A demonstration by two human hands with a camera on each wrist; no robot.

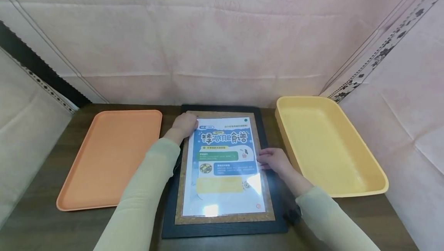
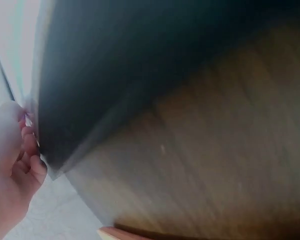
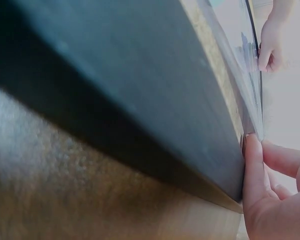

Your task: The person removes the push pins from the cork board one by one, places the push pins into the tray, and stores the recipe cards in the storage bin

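A blue printed poster (image 1: 225,201) with large Chinese lettering lies under a shiny clear sheet (image 1: 211,210). Beneath them is a brown board (image 1: 267,195) on a larger dark rectangular frame (image 1: 222,231). At the poster's upper left corner, my left hand (image 1: 186,123) pinches the sheet's edge between thumb and curled fingers. My right hand (image 1: 275,160) is at the right edge, halfway down. The right wrist view shows its thumb and index fingertip (image 3: 252,142) pinching the clear sheet's edge. Whether the poster is pinched along with the sheet, I cannot tell.
An orange shallow tray (image 1: 107,158) lies left of the frame. To the right stands a deeper yellow tray (image 1: 326,147), close to my right hand. All rest on a dark wooden table (image 1: 31,197), with pale cloth (image 1: 208,42) hanging behind and at the sides.
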